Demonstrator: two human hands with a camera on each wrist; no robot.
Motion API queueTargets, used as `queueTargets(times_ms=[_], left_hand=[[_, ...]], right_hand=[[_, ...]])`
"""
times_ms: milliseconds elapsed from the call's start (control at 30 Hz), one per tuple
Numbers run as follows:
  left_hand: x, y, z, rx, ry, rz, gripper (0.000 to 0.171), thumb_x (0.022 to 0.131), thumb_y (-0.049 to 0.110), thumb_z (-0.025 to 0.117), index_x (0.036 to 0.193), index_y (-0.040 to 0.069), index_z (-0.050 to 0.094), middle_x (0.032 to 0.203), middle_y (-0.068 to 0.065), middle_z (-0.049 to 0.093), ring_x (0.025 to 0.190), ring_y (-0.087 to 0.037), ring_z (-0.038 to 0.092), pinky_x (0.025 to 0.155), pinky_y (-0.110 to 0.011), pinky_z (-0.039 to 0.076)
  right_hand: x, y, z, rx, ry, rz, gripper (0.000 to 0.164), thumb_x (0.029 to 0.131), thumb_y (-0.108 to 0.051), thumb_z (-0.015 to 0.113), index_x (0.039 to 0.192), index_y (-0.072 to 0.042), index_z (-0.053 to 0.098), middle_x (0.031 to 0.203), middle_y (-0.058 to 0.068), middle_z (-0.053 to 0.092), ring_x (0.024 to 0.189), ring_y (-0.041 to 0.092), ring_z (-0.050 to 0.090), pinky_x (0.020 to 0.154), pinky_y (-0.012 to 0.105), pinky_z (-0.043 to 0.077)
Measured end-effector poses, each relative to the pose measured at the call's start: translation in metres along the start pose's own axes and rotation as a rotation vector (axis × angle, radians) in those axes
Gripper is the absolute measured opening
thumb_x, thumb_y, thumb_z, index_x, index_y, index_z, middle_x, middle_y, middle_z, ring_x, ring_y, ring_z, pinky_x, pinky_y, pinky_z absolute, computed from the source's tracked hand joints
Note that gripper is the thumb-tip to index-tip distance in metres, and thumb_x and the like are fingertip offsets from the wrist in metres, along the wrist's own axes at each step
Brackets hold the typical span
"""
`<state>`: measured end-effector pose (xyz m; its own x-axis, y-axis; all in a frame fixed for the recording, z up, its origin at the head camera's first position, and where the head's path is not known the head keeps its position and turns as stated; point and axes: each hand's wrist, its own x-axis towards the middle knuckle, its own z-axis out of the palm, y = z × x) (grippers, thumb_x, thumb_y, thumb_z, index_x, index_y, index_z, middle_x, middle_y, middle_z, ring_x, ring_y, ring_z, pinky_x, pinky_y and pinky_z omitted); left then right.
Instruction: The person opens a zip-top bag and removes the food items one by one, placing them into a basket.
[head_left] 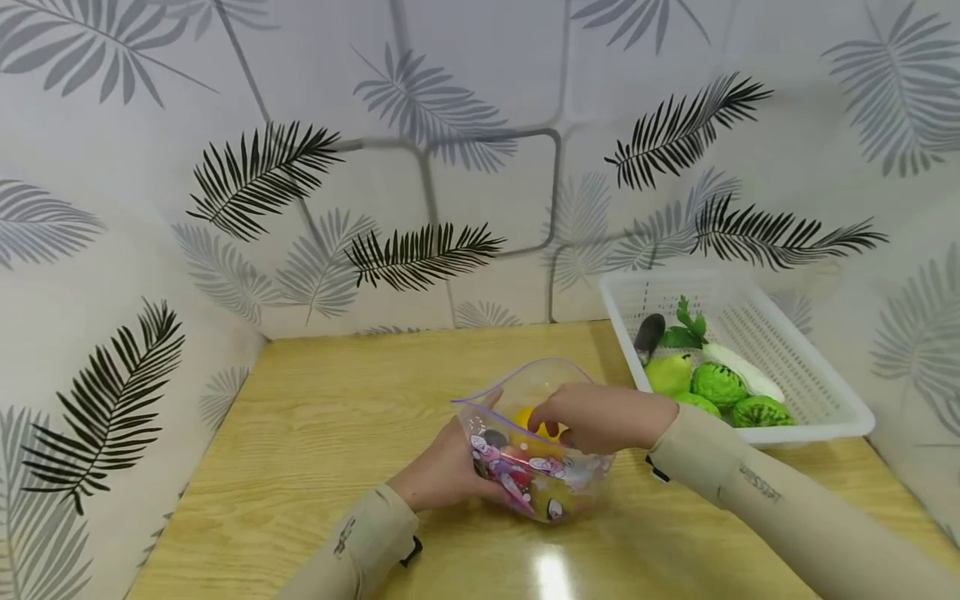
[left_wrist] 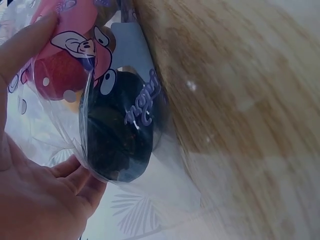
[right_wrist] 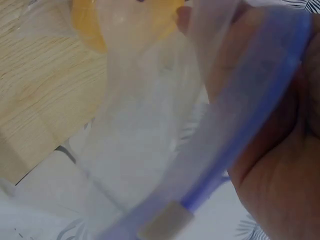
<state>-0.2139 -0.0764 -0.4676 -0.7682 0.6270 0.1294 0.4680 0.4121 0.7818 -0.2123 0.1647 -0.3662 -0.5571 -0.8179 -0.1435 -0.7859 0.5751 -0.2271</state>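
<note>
A clear zip bag [head_left: 551, 468] with a purple zip edge and cartoon prints stands with its mouth spread on the table. My left hand [head_left: 442, 471] grips its left side, thumb in front and fingers behind. Through the plastic, the left wrist view shows a dark green oval item [left_wrist: 117, 132] and a red fruit [left_wrist: 60, 77]. My right hand [head_left: 603, 415] reaches into the mouth, fingers curled over a yellow-orange fruit [head_left: 522, 416]. In the right wrist view, the zip strip [right_wrist: 240, 135] crosses in front of that hand, and a slider [right_wrist: 166, 222] sits on it.
A white plastic basket [head_left: 806, 433] stands at the right of the wooden table [head_left: 330, 400]. In it lie a green pear [head_left: 669, 373], a dark eggplant-like item [head_left: 649, 333], a long white vegetable [head_left: 742, 372] and several green wrinkled ones. Behind the table hangs a leaf-patterned cloth [head_left: 495, 200].
</note>
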Motion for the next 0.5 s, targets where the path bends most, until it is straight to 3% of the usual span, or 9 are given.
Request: queueTargets(times_ms=[167, 333, 500], left_hand=[[-0.003, 0.001, -0.001, 0.046, 0.004, -0.019, 0.131, 0.055, 0.044, 0.09, 0.152, 0.036, 0.001, 0.138, -0.003, 0.044, 0.123, -0.011, 0.037, 0.109, -0.047, 0.027], [-0.002, -0.003, 0.0, 0.042, 0.002, -0.011, 0.129, 0.056, 0.047, 0.088, 0.152, 0.037, 0.002, 0.148, 0.0, 0.033, 0.13, -0.012, 0.027, 0.11, -0.047, 0.024], [0.0, -0.007, 0.0, 0.075, 0.015, 0.032, 0.126, 0.056, 0.051, 0.086, 0.154, 0.026, 0.011, 0.151, 0.002, 0.028, 0.129, -0.013, 0.03, 0.109, -0.045, 0.028]], right_hand=[[0.009, -0.004, 0.003, 0.036, -0.09, -0.018, 0.035, 0.084, -0.002, 0.068, 0.116, -0.016, 0.065, 0.093, 0.0, 0.068, 0.078, 0.006, 0.059, 0.068, 0.025, 0.055], [0.016, -0.007, 0.008, 0.04, -0.071, -0.052, 0.029, 0.083, -0.004, 0.069, 0.109, -0.018, 0.065, 0.089, -0.002, 0.067, 0.074, 0.007, 0.058, 0.065, 0.024, 0.054], [0.023, -0.01, 0.016, 0.029, -0.051, -0.077, 0.021, 0.083, -0.006, 0.069, 0.098, -0.02, 0.063, 0.08, -0.009, 0.062, 0.069, 0.003, 0.053, 0.063, 0.023, 0.051]])
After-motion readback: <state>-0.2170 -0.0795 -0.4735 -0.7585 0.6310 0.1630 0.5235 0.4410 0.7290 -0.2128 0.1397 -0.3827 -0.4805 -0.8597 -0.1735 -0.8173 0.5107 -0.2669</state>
